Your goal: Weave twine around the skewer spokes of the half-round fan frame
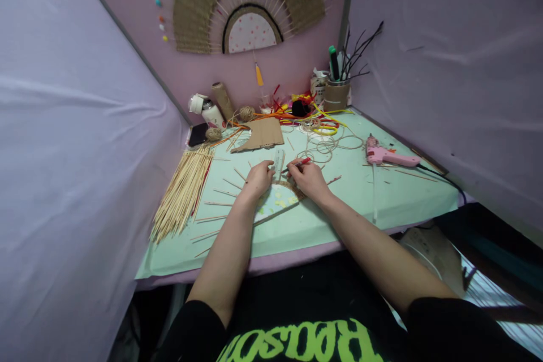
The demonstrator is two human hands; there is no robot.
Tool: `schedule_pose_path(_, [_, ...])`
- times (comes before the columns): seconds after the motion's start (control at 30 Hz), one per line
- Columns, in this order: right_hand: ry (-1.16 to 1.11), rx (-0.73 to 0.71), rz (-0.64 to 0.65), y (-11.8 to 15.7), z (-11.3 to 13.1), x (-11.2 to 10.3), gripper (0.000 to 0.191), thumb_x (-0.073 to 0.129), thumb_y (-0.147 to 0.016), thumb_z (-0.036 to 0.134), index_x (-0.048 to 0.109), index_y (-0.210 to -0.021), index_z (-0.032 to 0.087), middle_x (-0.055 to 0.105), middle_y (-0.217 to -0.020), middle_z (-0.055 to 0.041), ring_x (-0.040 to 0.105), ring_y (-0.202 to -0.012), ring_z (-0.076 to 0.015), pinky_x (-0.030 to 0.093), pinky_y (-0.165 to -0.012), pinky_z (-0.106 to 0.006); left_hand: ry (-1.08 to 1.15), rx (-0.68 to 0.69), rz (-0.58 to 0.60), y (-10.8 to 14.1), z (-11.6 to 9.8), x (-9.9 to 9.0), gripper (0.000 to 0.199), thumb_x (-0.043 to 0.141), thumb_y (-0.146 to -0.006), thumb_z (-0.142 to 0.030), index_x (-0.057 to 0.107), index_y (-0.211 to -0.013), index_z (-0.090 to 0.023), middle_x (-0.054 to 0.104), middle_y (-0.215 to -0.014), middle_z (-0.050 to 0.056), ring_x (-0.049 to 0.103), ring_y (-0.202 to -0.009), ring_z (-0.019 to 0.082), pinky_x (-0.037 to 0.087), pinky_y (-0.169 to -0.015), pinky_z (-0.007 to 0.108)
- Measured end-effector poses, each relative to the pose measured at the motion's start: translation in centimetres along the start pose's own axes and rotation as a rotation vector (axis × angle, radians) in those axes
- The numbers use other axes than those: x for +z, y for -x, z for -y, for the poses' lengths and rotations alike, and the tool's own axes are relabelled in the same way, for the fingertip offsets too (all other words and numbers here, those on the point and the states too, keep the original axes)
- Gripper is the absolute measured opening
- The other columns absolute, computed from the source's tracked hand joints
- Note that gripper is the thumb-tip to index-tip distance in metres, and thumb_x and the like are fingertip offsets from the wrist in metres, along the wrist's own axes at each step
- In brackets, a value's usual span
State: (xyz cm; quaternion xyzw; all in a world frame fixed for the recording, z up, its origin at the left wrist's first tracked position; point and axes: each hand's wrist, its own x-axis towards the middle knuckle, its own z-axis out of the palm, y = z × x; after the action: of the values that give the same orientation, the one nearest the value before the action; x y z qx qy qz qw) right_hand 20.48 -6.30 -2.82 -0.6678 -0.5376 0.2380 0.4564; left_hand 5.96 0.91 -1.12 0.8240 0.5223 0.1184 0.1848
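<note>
On the pale green table, a half-round piece with a light patterned face and a brown rim lies in front of me. Thin sticks fan out from its edge. My left hand rests over its left side, fingers closed on a clear ruler that points away from me. Opposite it, my right hand grips a red pen, its tip close to the ruler's right edge. The hands partly cover the piece and some sticks.
A bundle of sticks lies left. A pink glue gun with a cord sits right. Behind are cardboard, loose twine, a bottle and a pot of twigs. A large woven fan hangs on the back wall.
</note>
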Motion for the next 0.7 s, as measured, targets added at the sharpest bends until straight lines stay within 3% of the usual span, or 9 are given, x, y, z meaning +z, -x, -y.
schedule_pose_path(0.7, [0.001,-0.004,-0.002,0.02,-0.17,0.06,0.035,0.046,-0.087,0.028,0.069,-0.065,0.016,0.073,-0.068,-0.0072,0.067,-0.065,-0.0168,0.044,-0.062,-0.023,0.008,-0.01,0.005,0.01,-0.02,0.0,0.04,0.053,-0.087,-0.017,0.059,-0.126,-0.012,0.072,-0.094,0.01,0.064,-0.094,0.02,0.044,-0.088,0.029])
